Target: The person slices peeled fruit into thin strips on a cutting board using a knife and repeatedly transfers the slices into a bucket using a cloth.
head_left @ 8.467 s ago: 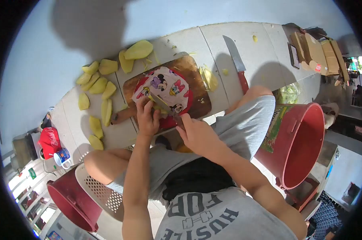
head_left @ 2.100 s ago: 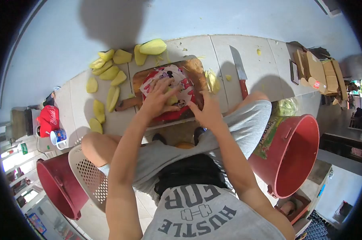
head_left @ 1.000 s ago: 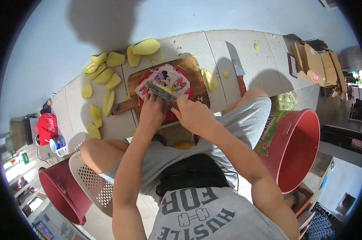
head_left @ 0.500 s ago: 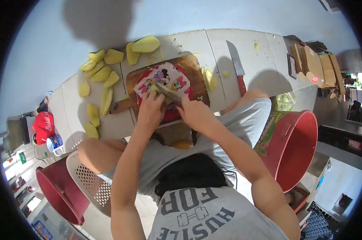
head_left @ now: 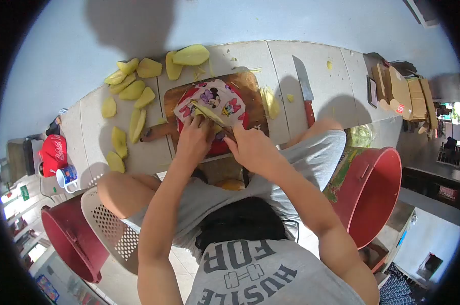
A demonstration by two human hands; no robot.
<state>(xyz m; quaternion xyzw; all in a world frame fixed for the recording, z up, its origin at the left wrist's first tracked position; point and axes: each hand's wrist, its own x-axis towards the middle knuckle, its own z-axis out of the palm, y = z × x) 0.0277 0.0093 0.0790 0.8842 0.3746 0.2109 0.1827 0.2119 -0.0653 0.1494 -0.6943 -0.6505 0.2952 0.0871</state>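
My left hand (head_left: 194, 136) has its fingers closed on a small yellow-green piece, mostly hidden by the fingers. In my right hand (head_left: 250, 147) is the handle of a small knife (head_left: 212, 115), its blade pointing up and left against the piece. Both hands are over a cloth with cartoon prints (head_left: 217, 95), which lies on a wooden cutting board (head_left: 255, 96). Peeled yellow-green pieces (head_left: 133, 90) are spread on the tiles left of the board. Another pale piece (head_left: 270, 103) rests just right of it.
A larger knife (head_left: 303, 81) with a red handle lies on the tiled surface (head_left: 281, 56). Red tubs (head_left: 375, 198) stand at both sides, with a perforated white basket (head_left: 108, 223) at the left. Cardboard (head_left: 399, 89) sits at the far right, a mug (head_left: 67, 176) at the left.
The small knife's blade has turned to a steeper angle, and more of its pale-covered side shows. The whole view has shifted slightly.
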